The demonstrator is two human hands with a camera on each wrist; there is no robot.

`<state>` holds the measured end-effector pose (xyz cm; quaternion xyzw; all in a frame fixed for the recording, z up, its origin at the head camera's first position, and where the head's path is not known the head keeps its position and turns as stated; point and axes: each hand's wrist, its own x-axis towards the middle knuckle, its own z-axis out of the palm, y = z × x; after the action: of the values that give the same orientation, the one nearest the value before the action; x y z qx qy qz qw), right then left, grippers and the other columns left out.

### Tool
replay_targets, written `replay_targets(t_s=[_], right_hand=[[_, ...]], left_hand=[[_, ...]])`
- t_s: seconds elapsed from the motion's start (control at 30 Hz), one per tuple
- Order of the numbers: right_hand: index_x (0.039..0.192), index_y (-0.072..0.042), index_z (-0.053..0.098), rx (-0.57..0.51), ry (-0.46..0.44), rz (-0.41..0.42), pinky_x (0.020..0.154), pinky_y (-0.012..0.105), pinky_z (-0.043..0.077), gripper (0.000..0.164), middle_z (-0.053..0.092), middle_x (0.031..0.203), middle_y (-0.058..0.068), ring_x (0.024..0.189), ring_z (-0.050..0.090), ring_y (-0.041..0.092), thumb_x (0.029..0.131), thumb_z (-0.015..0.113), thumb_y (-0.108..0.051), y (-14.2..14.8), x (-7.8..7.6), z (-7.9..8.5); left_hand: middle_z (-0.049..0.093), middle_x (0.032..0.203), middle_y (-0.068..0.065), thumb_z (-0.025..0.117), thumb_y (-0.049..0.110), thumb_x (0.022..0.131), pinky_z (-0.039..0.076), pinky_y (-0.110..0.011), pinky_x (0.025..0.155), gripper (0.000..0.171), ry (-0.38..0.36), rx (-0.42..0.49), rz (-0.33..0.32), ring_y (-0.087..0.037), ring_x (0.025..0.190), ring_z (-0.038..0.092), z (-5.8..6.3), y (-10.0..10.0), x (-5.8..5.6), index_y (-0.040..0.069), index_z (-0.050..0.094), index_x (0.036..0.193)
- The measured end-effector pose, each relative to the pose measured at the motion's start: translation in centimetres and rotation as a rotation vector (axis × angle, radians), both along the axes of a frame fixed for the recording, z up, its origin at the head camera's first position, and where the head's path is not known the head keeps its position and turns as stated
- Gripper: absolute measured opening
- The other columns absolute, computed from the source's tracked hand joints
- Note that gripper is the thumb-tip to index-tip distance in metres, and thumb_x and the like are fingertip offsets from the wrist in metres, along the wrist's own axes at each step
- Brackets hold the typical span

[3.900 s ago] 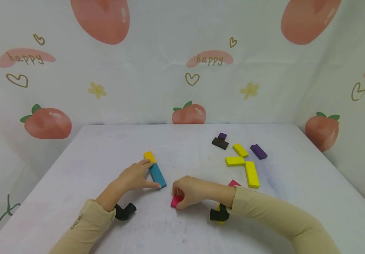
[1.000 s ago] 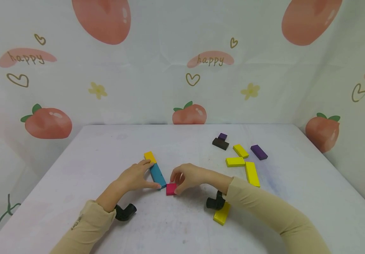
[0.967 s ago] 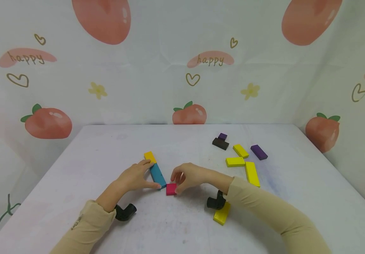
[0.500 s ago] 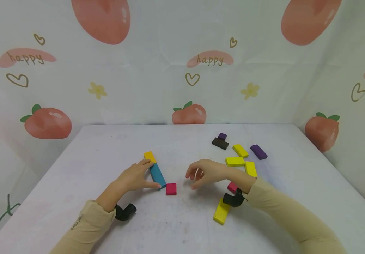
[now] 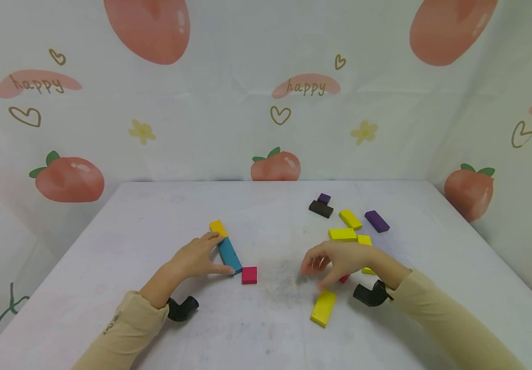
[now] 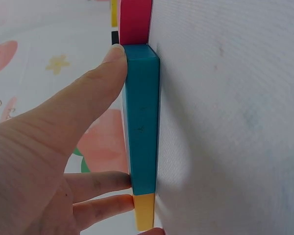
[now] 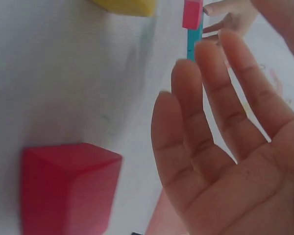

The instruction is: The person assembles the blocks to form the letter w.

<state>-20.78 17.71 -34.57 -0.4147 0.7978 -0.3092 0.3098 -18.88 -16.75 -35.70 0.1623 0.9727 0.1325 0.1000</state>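
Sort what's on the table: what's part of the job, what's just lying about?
Likely job: orange block, blue block, adjoining red block; perhaps second red block, nearest yellow block.
Apparently lying about: dark block, two purple blocks, three other yellow blocks.

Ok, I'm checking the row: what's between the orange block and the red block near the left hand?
The blue block separates the orange block from the red block; head and left wrist views show it.

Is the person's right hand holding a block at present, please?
No, the right hand holds nothing, and the nearby red block lies apart from it.
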Motion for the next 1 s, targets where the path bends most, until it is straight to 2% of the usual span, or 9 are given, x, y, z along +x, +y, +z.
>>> replay_targets(t_s=[0.17,0.3,0.47,0.73,1.0], right_hand=[[0.110,-0.015,0.063,0.016,-0.030,0.040,0.086,0.024,0.049,0.038,0.065,0.109,0.003,0.096,0.056,0.016,0.076,0.077,-0.024,0.5,0.7,-0.6],[0.110,-0.014,0.062,-0.003,-0.046,0.122,0.091,0.023,0.048,0.039,0.064,0.111,0.003,0.098,0.056,0.015,0.076,0.078,-0.024,0.5,1.0,-1.0],[0.110,-0.012,0.060,0.000,-0.043,0.184,0.093,0.021,0.047,0.039,0.063,0.111,0.003,0.098,0.055,0.010,0.076,0.077,-0.023,0.5,1.2,-1.4],[0.106,-0.013,0.060,0.005,0.000,0.228,0.094,0.020,0.046,0.035,0.062,0.107,0.001,0.098,0.053,0.004,0.077,0.077,-0.024,0.4,1.4,-1.5],[0.100,-0.012,0.063,-0.035,0.023,0.266,0.089,0.020,0.049,0.028,0.062,0.101,0.003,0.094,0.053,0.001,0.078,0.075,-0.025,0.4,1.4,-1.7]], left_hand=[[0.040,0.143,-0.024,0.073,0.052,0.072,0.043,-0.056,0.098,0.089,0.002,0.003,0.002,-0.044,0.124,0.045,0.0,0.0,0.0,-0.001,0.043,0.137],[0.040,0.142,-0.024,0.073,0.052,0.072,0.042,-0.056,0.099,0.089,0.003,0.008,0.003,-0.044,0.124,0.045,0.0,0.0,0.0,-0.001,0.043,0.137],[0.039,0.143,-0.024,0.074,0.051,0.072,0.042,-0.056,0.099,0.089,-0.003,0.014,0.007,-0.044,0.124,0.044,0.1,0.0,0.1,-0.001,0.043,0.137],[0.040,0.143,-0.024,0.074,0.051,0.072,0.042,-0.056,0.099,0.089,-0.001,0.014,0.003,-0.044,0.123,0.045,0.1,0.0,0.1,-0.001,0.043,0.137],[0.039,0.143,-0.024,0.073,0.052,0.072,0.041,-0.056,0.100,0.089,0.000,0.012,0.002,-0.044,0.124,0.044,-0.1,-0.1,0.0,-0.001,0.042,0.137]])
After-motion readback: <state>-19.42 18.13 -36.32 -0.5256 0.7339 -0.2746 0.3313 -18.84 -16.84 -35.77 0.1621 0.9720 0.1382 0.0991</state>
